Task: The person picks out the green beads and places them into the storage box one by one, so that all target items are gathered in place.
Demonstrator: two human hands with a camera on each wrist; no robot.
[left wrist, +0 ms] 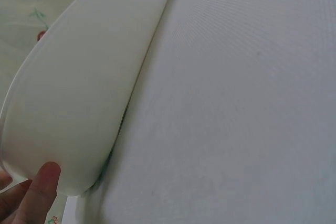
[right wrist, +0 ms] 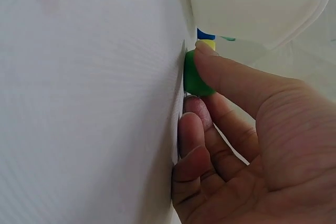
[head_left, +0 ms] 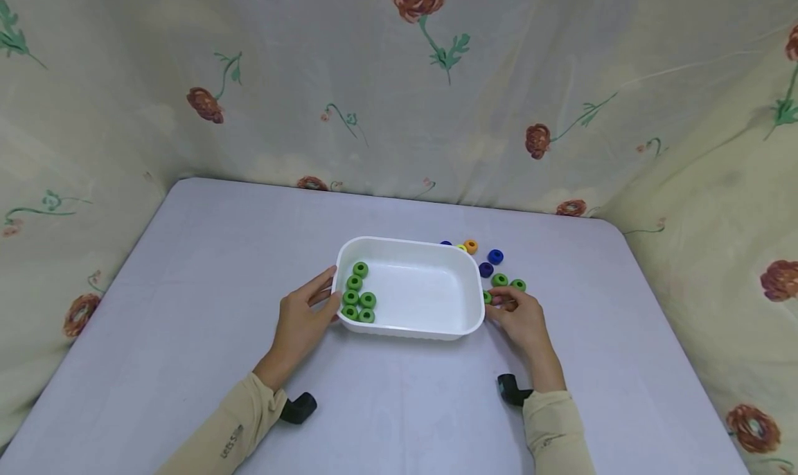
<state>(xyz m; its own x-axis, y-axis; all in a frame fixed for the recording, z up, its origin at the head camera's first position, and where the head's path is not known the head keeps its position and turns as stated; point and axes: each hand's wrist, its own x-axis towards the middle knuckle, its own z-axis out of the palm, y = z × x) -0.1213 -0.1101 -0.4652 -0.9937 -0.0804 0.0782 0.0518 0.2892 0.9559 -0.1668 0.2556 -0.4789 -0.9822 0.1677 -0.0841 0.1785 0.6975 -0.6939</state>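
Observation:
A white rectangular tray (head_left: 411, 326) lies on the table, with several green beads (head_left: 368, 300) grouped at its left end. My left hand (head_left: 305, 319) rests against the tray's left end. In the left wrist view its thumb (left wrist: 44, 182) presses on the outer wall, the other fingers lying beyond the corner. At the tray's right end, my right hand (head_left: 520, 323) pinches a green bead (right wrist: 197, 74) between thumb and fingers, close to the tabletop. Two more green beads (head_left: 500, 280) lie just beyond that hand.
Blue beads (head_left: 495, 256), an orange bead (head_left: 470, 246) and a partly hidden yellow bead (head_left: 462, 248) lie behind the tray's right back corner. A pale cloth (head_left: 187, 364) covers the table. Flower-patterned curtains (head_left: 374, 149) hang around it. Black devices (head_left: 299, 408) sit at both wrists.

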